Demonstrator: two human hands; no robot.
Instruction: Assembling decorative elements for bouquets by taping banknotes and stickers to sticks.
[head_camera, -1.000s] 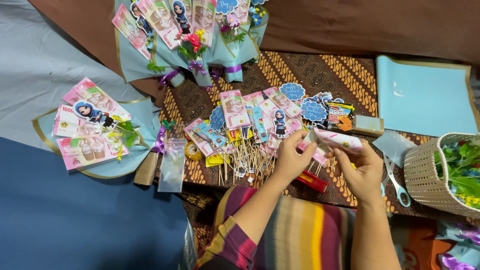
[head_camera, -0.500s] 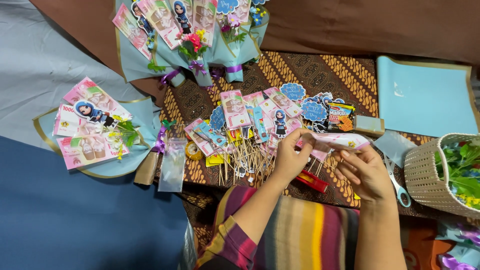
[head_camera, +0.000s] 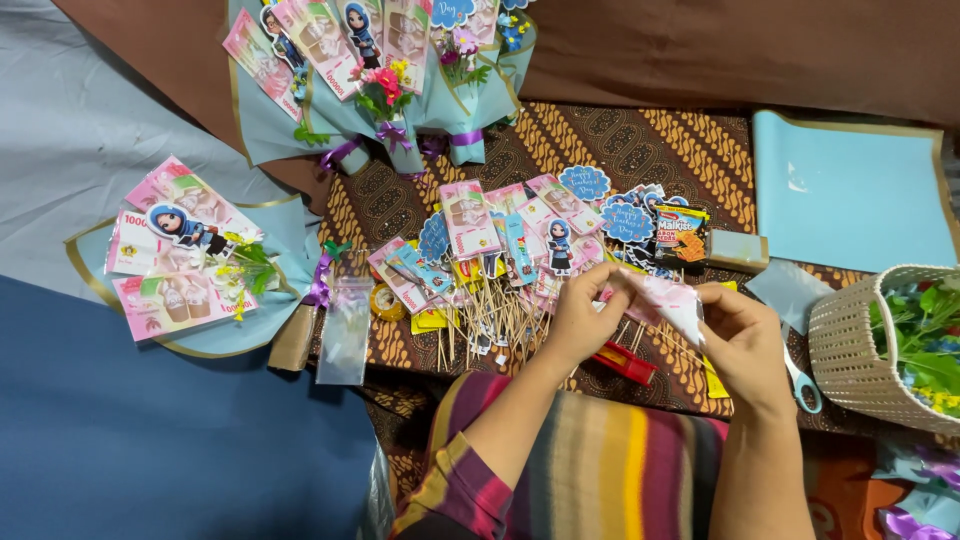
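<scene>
- While both hands meet above the near edge of the patterned cloth (head_camera: 640, 150), the left hand (head_camera: 583, 318) and the right hand (head_camera: 738, 340) each pinch one end of a pink banknote (head_camera: 668, 300), stretched between them.
- Under the note lies a heap of wooden sticks (head_camera: 500, 325) carrying banknotes and cartoon cut-outs; the hands hide part of it.
- A red tool (head_camera: 625, 362), perhaps a cutter, lies just below the left hand.
- Scissors (head_camera: 803, 380) peek out beside the right hand, mostly covered.
- A woven basket (head_camera: 860, 345) of greenery stands at the cloth's right edge.
- A light blue sheet (head_camera: 850, 190) lies at the far right corner.
- One finished bouquet (head_camera: 190, 260) lies off the left edge, another bouquet (head_camera: 380, 80) at the far edge.
</scene>
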